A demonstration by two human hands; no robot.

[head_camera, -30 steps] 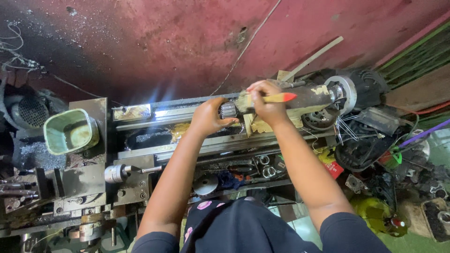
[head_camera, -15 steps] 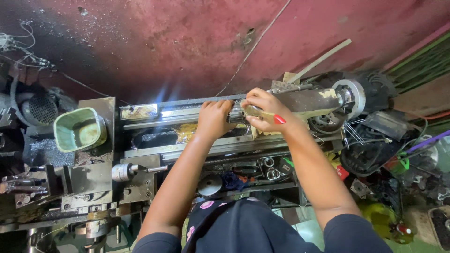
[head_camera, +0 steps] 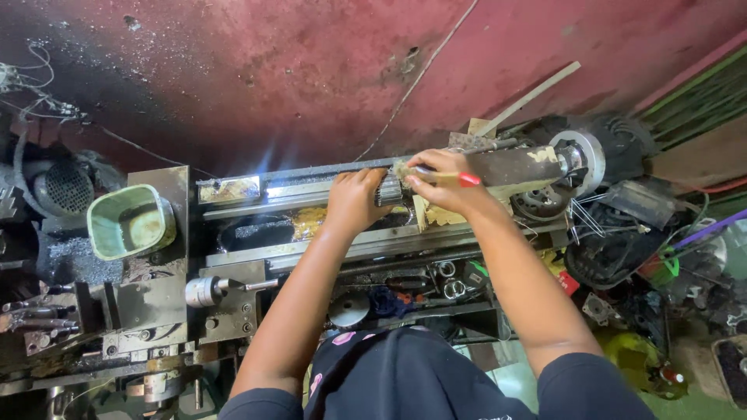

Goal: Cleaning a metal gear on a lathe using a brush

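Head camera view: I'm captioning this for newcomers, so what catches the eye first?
The two hands meet at the centre of a grimy metal lathe: the right hand holds a red-tipped brush against a ribbed metal part that the left hand steadies. A pale green container stands at left, beneath a stained red wall.

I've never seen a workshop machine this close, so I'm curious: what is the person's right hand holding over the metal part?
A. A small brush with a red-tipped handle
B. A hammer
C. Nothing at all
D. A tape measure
A: the right hand grips a small brush whose handle ends in red, its bristles resting by the ridged metal part that the left hand steadies on the machine.
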